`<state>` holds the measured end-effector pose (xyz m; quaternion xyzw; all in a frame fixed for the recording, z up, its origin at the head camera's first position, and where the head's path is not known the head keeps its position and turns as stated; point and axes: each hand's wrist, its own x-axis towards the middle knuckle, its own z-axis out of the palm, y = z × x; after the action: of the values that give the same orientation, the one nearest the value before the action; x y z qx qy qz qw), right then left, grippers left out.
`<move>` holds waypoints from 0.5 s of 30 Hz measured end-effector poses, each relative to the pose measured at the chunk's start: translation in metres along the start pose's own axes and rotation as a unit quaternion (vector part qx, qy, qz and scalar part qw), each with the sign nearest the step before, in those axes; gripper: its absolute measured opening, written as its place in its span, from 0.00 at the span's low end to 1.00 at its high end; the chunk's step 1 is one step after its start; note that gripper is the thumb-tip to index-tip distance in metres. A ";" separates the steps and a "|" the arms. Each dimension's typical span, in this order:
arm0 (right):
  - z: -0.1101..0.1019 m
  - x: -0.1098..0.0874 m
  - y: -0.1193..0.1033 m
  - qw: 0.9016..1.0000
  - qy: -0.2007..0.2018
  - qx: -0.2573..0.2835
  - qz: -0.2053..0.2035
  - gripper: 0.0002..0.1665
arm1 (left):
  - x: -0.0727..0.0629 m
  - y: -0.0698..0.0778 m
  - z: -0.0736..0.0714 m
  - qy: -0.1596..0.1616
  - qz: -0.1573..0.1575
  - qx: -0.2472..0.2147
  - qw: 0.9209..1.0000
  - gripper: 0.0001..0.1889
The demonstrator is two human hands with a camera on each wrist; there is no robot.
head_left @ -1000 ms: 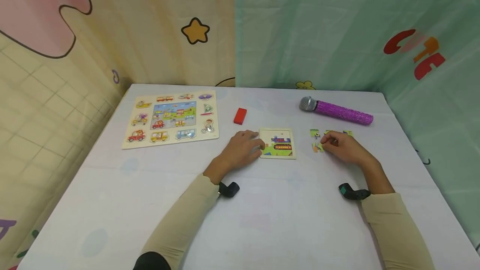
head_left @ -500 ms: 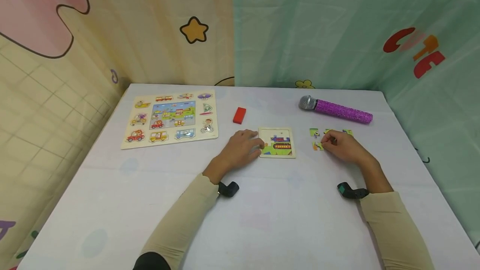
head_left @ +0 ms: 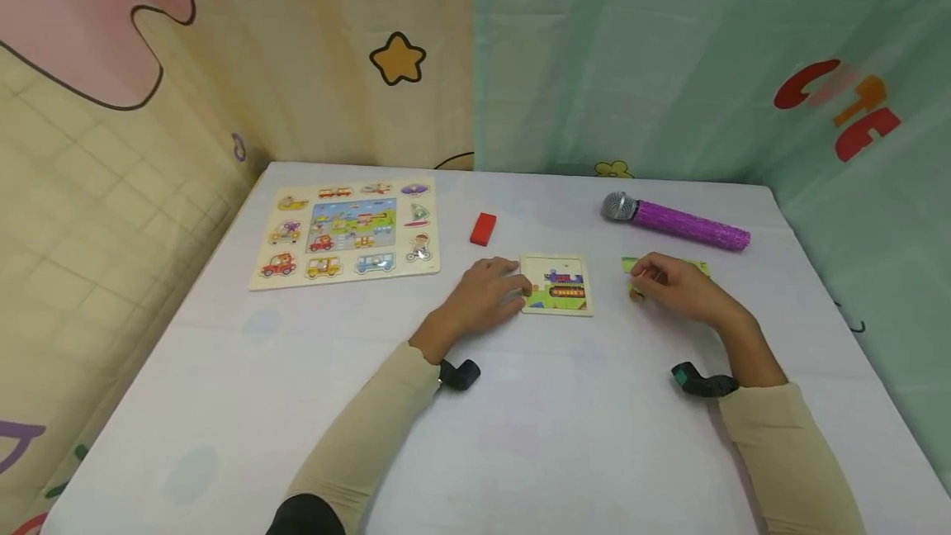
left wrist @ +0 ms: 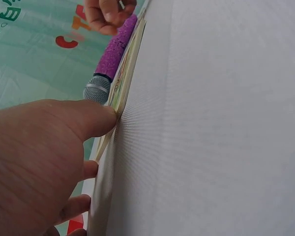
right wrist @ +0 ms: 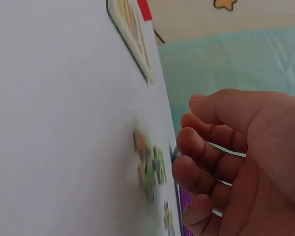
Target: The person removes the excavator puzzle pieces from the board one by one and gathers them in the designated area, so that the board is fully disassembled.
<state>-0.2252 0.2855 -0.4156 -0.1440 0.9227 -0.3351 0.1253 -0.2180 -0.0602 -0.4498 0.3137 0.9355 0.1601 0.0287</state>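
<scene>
A small square puzzle board (head_left: 555, 285) with a train picture lies flat mid-table. My left hand (head_left: 481, 295) holds it by its left side; in the left wrist view the thumb (left wrist: 101, 118) presses at the board's near corner, other fingertips along the edge. To the right, my right hand (head_left: 679, 289) hovers just over several loose puzzle pieces (right wrist: 148, 169). Its fingers are loosely bent, and the right wrist view shows nothing between thumb and fingertips. From the head camera the hand covers part of these pieces; an orange-green piece (head_left: 636, 294) peeks out below the fingertips.
A larger vehicle puzzle board (head_left: 349, 231) lies at the back left. Beyond the left hand is a red block (head_left: 483, 229). A purple glittery microphone (head_left: 679, 223) lies behind the loose pieces. Printed curtains (head_left: 639, 56) hang along the table's back edge.
My right fingertips have shifted slightly over the loose pieces, covering more of them from above. The left hand keeps its place at the board. The head view has shifted a little.
</scene>
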 end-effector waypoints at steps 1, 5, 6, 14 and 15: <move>0.002 0.004 -0.006 1.000 -0.005 0.000 -0.008 0.12 | 0.001 0.001 0.000 -0.001 0.002 -0.001 1.000 0.14; 0.020 0.030 -0.040 0.998 -0.031 -0.025 -0.058 0.14 | 0.000 0.001 -0.001 -0.001 -0.006 0.008 1.000 0.14; 0.025 0.037 -0.048 0.996 -0.038 -0.037 -0.068 0.15 | -0.001 0.000 -0.002 0.000 -0.010 0.010 1.000 0.13; 0.051 0.064 -0.077 0.986 -0.074 -0.142 -0.038 0.13 | 0.000 -0.002 0.001 0.003 0.004 0.000 1.000 0.13; 0.051 0.065 -0.077 0.987 -0.073 -0.140 -0.037 0.12 | 0.000 -0.002 0.001 0.005 0.003 0.004 1.000 0.13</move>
<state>-0.2543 0.1766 -0.4117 -0.2180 0.9429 -0.1959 0.1581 -0.2192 -0.0612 -0.4511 0.3163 0.9351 0.1581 0.0225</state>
